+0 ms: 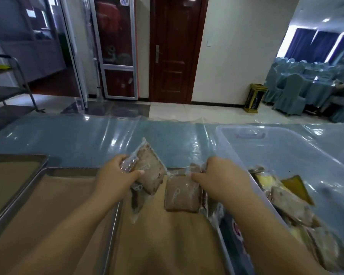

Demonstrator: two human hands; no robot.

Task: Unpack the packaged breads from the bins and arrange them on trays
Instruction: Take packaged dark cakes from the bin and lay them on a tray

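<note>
Brown tilted pack (151, 175): 1, left hand (115, 173) grips | flat pack (182, 195): 1, right hand (218, 175) grips | trays (72, 170): 3 | bin (286, 139): 1

A long surface (77, 139) is covered with teal cloth under a glossy clear plastic sheet. Three shallow rectangular metal trays lined with brown paper are set side by side along its near edge: a far-left tray (18, 157), a second tray (68, 170) beside it, and a middle tray (167, 245). A large clear plastic bin (229, 147) is placed just right of them.
</note>
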